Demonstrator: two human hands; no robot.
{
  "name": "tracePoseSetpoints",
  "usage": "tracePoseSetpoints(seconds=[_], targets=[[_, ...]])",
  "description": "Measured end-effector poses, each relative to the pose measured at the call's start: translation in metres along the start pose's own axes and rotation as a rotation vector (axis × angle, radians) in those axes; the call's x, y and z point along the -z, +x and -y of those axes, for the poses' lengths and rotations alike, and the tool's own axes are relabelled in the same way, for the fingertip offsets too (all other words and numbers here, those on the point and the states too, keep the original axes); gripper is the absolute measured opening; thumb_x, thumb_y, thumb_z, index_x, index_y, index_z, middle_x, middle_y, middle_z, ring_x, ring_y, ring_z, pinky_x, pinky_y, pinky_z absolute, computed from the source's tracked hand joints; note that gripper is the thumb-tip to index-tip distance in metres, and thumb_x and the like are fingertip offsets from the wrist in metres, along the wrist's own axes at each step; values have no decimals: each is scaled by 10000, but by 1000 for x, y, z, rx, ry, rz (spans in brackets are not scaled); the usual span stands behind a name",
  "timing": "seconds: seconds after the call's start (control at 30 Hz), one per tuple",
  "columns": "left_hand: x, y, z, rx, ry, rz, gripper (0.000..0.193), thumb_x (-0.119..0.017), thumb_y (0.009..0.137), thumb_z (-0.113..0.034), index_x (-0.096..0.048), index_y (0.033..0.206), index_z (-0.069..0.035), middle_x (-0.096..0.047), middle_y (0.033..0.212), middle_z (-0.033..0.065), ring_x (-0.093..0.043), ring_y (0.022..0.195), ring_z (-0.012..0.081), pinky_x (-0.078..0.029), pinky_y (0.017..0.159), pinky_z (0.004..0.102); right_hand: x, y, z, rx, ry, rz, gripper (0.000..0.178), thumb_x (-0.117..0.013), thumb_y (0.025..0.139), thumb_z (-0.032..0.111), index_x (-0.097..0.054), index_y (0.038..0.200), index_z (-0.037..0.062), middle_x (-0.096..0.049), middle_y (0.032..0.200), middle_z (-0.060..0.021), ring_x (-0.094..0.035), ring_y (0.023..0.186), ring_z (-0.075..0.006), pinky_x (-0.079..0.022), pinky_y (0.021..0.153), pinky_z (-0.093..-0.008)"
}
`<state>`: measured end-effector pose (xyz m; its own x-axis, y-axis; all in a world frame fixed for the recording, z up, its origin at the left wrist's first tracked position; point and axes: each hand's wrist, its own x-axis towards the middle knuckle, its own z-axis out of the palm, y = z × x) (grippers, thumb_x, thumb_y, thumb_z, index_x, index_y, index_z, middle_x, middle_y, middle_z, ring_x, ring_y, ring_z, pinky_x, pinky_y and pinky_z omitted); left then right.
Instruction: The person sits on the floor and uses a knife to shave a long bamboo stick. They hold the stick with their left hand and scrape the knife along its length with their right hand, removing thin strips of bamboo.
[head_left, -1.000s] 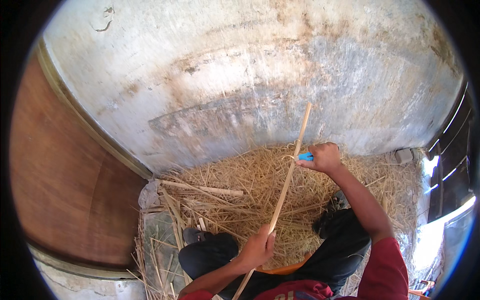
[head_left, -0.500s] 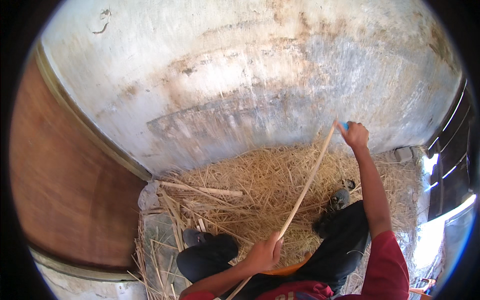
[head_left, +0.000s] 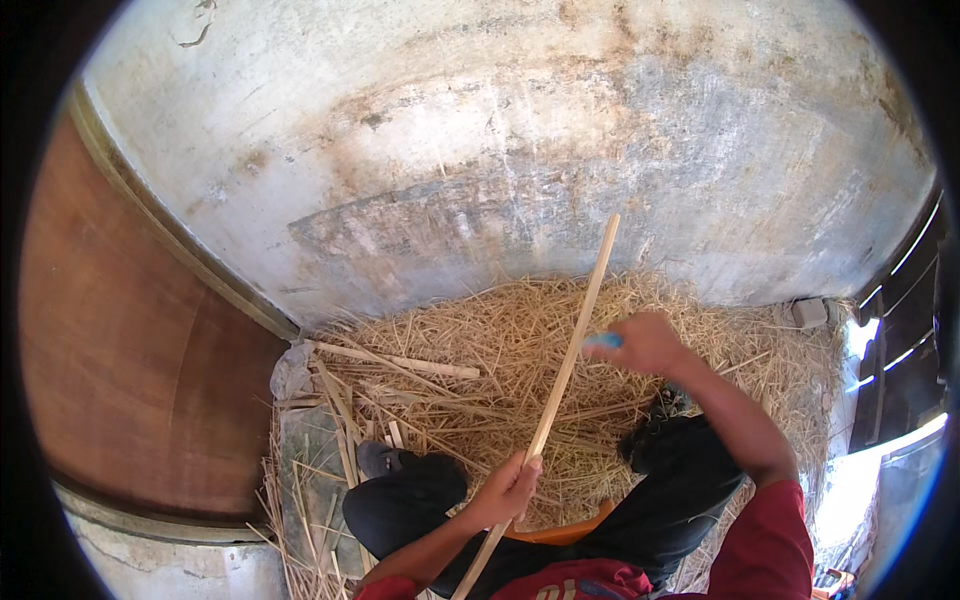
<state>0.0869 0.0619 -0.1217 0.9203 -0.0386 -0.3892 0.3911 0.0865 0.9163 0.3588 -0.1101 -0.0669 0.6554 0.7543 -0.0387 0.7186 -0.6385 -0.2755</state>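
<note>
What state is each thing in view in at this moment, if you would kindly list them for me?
Left hand: closed around the strip.
Right hand: closed on the blue tool, blurred.
Wooden strip: slanted, upper end free.
Blue tool: held, blurred; contact with the strip unclear.
Shavings: loose, heaped along the wall.
Wall: stained and worn.
Pale stick: lying among the shavings.

Our left hand [head_left: 508, 492] is curled closed at the lower centre of the frame, the left forearm [head_left: 428, 551] slanting up from the bottom edge. Our right hand [head_left: 648, 345], slightly blurred, is clenched right of centre, the right forearm [head_left: 735, 412] angling up and leftward.
</note>
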Motion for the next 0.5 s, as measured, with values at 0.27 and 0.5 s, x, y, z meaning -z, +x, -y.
tracePoseSetpoints(seconds=[0.27, 0.5], targets=[[9, 0, -12, 10, -222, 20, 390, -293, 1025, -411, -412, 834, -93, -389, 510, -7, -443, 406, 103, -418, 419, 240, -22, -6, 57, 282, -49, -16, 777, -430, 777, 786, -598, 595, 49, -517, 459, -110, -558, 413, -293, -404, 393, -414], [8, -4, -14, 42, -313, 79, 387, -315, 1021, -415, -395, 813, -99, -378, 498, -9, -375, 387, 85, -371, 389, 229, -35, -12, 61, 287, -138, -62, 759, -421, 774, 796, -616, 601, 82, -533, 472, -105, -560, 418, -273, -418, 412, -396]])
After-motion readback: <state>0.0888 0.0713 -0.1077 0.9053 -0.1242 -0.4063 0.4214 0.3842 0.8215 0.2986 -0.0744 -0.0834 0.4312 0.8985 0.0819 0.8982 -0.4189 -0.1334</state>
